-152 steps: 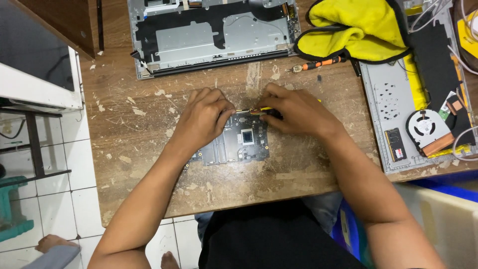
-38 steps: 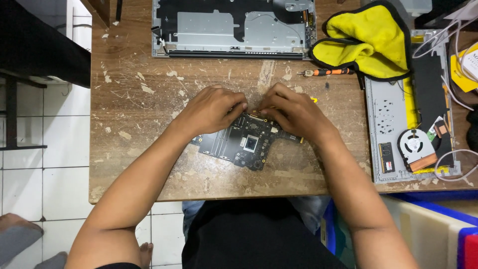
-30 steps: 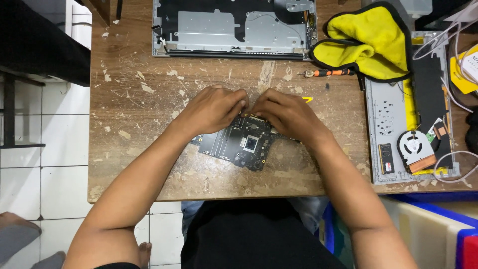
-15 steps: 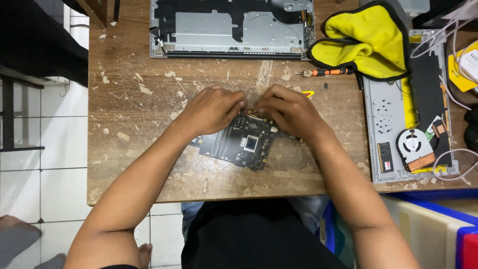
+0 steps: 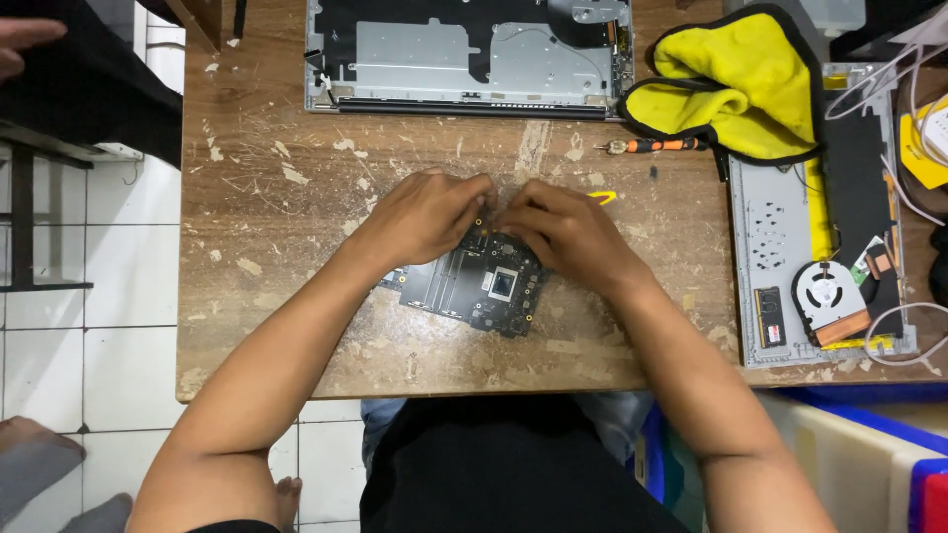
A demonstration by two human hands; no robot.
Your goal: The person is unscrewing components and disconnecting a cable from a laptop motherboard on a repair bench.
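- The left hand [image 5: 427,212] and right hand [image 5: 563,232] are both pinching the far edge of a dark laptop motherboard [image 5: 479,286], fingertips curled closed on it.
- The motherboard is lying mid-way on the worn wooden table [image 5: 296,247], near an orange-handled screwdriver [image 5: 657,145].

Evenly and brightly lit from above, soft and diffuse. Only short, faint shadows under the fingers [image 5: 481,190] and along the wrists on the table [image 5: 296,296]. No hard glare; mild sheen on the grey metal chassis [image 5: 444,54] beyond the fingers. Sharp around the fingers, with scratches and flaked patches crisp. Darker and murkier far left of the fingers. Slight wide-angle bowing toward the corners; forearms stretched near the lower edge.
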